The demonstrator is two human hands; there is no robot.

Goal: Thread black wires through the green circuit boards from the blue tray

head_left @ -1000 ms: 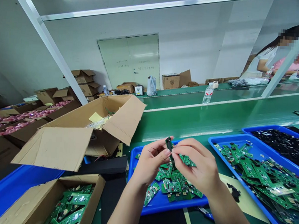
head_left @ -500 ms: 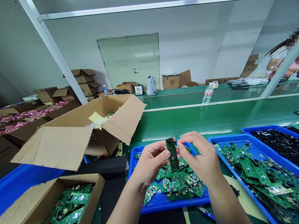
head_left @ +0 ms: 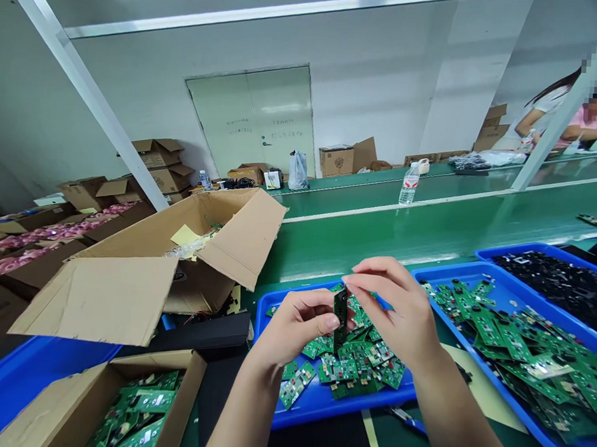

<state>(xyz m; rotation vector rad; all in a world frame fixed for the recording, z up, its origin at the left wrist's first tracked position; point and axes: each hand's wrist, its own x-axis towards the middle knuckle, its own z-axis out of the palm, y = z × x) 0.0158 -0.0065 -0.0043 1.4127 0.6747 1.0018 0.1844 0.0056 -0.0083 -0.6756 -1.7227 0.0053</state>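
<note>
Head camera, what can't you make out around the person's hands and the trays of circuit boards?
- Narrow circuit board: head view, its far face and lower end are hidden by the left hand.
- Lower boards in the near blue tray: head view, hidden by the boards on top.
- Dark parts in the far blue tray: head view, too small to identify.
- Boards in the cardboard box: head view, cut off by the bottom edge.

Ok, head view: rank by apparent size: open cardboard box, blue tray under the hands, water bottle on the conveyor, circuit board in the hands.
1. Open cardboard box
2. Blue tray
3. Unsure: water bottle and green circuit board look similar; the board is much nearer the camera.
</note>
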